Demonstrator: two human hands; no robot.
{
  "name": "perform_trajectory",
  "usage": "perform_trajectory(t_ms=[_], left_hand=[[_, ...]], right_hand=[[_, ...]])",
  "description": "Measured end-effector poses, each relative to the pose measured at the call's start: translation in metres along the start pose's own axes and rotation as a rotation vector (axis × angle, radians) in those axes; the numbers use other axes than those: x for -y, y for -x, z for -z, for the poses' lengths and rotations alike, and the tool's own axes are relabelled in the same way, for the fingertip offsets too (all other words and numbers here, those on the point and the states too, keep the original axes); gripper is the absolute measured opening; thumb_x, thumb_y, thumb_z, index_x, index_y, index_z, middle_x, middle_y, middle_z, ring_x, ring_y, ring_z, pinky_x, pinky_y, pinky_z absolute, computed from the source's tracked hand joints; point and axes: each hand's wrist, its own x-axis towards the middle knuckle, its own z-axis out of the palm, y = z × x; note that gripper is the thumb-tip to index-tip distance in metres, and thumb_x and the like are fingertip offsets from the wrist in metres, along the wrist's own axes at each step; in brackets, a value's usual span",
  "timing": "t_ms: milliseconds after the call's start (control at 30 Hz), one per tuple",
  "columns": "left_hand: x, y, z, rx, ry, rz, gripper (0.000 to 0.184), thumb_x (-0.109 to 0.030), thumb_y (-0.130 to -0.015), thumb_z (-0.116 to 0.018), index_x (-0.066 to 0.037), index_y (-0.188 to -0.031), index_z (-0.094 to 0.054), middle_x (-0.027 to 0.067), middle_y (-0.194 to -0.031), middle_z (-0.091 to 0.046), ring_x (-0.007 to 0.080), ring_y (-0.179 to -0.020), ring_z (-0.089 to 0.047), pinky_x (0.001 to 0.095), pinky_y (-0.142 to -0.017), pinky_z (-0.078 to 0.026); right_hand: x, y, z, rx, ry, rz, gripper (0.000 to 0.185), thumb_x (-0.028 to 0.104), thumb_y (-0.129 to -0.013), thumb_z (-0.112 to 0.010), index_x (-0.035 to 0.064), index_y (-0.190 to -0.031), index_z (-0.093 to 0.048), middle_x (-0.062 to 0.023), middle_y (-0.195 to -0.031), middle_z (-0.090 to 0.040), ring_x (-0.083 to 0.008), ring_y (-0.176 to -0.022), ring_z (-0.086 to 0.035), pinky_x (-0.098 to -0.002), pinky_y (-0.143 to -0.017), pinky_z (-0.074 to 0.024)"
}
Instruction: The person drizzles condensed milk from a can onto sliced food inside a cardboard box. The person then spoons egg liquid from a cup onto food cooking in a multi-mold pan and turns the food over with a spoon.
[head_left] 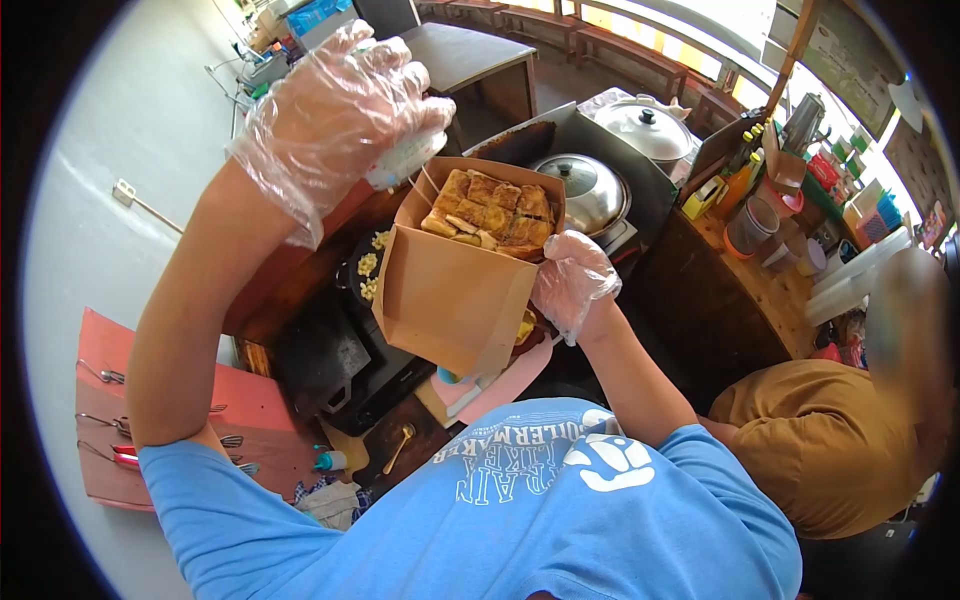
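Observation:
My left hand [350,120], in a clear plastic glove, is raised and closed round a white container with greenish marks [412,160]; its kind is mostly hidden by the fingers. A thin pale line runs from beneath it towards an open brown cardboard food box [455,300]. Browned, filled pastry cut into pieces [492,212] lies in the box, and its lid hangs open towards me. My right hand [577,285], gloved too, grips the right side of the box.
Below the box is a black pan [350,275] with pale pieces. Two lidded pots [580,190] stand behind. A wooden counter [770,290] with bottles and tubs is at right, beside a person in a brown shirt [830,440]. Whisks hang on a red panel [160,400] at left.

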Motion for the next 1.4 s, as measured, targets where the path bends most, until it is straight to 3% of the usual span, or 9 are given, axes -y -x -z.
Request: perform_trajectory(t_ms=[433,800,967,1067,1400], left_hand=[[-0.025,0.037,0.007,-0.096,0.209,0.018,0.045,-0.014,-0.084,-0.076,-0.024,-0.127,-0.067,0.0044,-0.124,-0.069,0.0267,-0.129,-0.060,0.0489,-0.120,-0.036],[-0.003,0.069,-0.024,-0.036,0.087,0.051,0.043,-0.016,-0.085,-0.075,-0.027,-0.126,-0.067,0.0009,-0.124,-0.067,0.0223,-0.130,-0.058,0.0478,-0.122,-0.034],[0.003,0.058,-0.021,-0.038,-0.043,0.092,0.035,-0.018,-0.092,-0.071,-0.032,-0.124,-0.070,0.0012,-0.132,-0.071,0.0223,-0.136,-0.058,0.0473,-0.123,-0.034],[0.012,0.055,-0.027,-0.079,-0.117,0.067,0.046,-0.017,-0.085,-0.076,-0.028,-0.128,-0.065,0.0007,-0.128,-0.067,0.0219,-0.134,-0.056,0.0460,-0.124,-0.034],[0.034,0.027,0.001,-0.142,-0.075,0.036,0.043,-0.011,-0.090,-0.068,-0.024,-0.131,-0.067,0.0042,-0.132,-0.067,0.0251,-0.134,-0.056,0.0469,-0.126,-0.033]], right_hand=[[-0.045,-0.019,-0.007,0.019,-0.067,-0.076,0.063,0.003,-0.083,-0.057,-0.0118,-0.143,-0.046,-0.0281,-0.140,-0.060,-0.0392,-0.124,-0.065,-0.0503,-0.110,-0.0535],[-0.048,-0.022,-0.007,0.010,-0.052,-0.059,0.063,0.004,-0.084,-0.056,-0.0126,-0.143,-0.045,-0.0290,-0.142,-0.058,-0.0391,-0.124,-0.065,-0.0489,-0.107,-0.0557],[-0.046,-0.020,-0.006,0.026,-0.044,-0.057,0.062,0.004,-0.084,-0.056,-0.0138,-0.143,-0.045,-0.0299,-0.142,-0.058,-0.0399,-0.124,-0.064,-0.0500,-0.107,-0.0553],[-0.045,-0.017,-0.007,0.022,-0.019,-0.061,0.061,0.004,-0.085,-0.057,-0.0142,-0.142,-0.046,-0.0300,-0.142,-0.058,-0.0404,-0.124,-0.064,-0.0505,-0.107,-0.0548],[-0.026,-0.017,0.010,0.010,-0.029,-0.071,0.062,0.006,-0.086,-0.056,-0.0132,-0.144,-0.045,-0.0296,-0.143,-0.057,-0.0409,-0.126,-0.063,-0.0508,-0.110,-0.0524]])
